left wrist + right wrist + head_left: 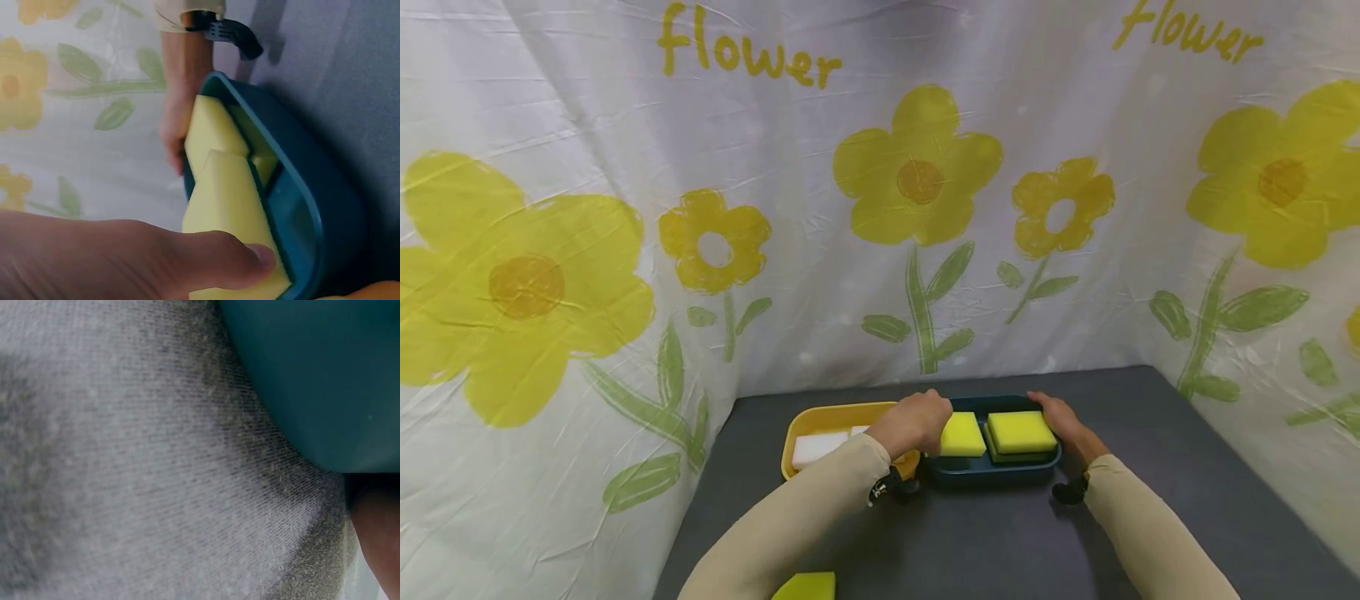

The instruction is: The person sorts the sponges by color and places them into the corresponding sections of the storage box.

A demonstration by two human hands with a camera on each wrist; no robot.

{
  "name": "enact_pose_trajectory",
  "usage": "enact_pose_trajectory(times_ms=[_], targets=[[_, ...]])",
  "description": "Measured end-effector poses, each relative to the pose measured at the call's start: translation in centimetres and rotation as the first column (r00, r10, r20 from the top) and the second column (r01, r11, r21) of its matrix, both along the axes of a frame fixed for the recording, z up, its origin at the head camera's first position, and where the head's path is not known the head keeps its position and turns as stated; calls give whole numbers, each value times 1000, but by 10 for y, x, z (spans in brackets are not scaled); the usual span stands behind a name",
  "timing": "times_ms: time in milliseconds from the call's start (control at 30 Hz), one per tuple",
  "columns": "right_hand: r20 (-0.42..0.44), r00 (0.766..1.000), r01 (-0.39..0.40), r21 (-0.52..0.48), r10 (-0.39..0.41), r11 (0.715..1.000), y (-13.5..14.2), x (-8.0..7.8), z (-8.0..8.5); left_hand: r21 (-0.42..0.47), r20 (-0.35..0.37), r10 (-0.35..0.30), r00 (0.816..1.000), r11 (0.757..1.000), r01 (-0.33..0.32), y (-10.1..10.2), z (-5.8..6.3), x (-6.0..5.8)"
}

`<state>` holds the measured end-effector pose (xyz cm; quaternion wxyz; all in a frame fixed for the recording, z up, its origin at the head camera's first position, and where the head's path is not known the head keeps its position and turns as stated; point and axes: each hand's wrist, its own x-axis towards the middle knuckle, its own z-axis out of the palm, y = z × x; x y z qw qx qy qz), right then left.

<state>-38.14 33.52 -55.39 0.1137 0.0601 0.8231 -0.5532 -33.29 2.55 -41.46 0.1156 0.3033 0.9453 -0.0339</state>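
My left hand [917, 421] pinches a yellow sponge [962, 435] with a dark underside, inside the dark blue basket [992, 477]. In the left wrist view its thumb presses on the face of that sponge [228, 194]; the other fingers are hidden. Around the basket's right end, my right hand [1063, 421] holds the outer wall, its fingertips near the back corner. Beside that hand lies another yellow sponge [1022, 430], stacked on a further one. Close up in the right wrist view are the basket's wall [325, 381] and part of a finger [381, 537].
A yellow basket [797, 421] with white sponges [820, 448] stands just left of the blue one, partly behind my left forearm. Another yellow sponge [808, 587] lies at the near edge of the view. A flower-printed curtain [820, 317] borders the grey table [970, 550].
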Motion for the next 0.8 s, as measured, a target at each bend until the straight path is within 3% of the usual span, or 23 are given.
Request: enact_pose_trajectory(times_ms=[267,533,800], targets=[[-6,1000,-1,-2,1,1000,2,-2,1,-41,6,23,1000,999,-22,16,-15,-7],[4,1000,-9,12,9,1000,1,-1,0,1,33,24,999,1000,-24,24,-39,-17],[12,1000,7,-4,-7,1000,1,-2,-4,-30,-26,6,1000,1000,-7,27,-55,-24]])
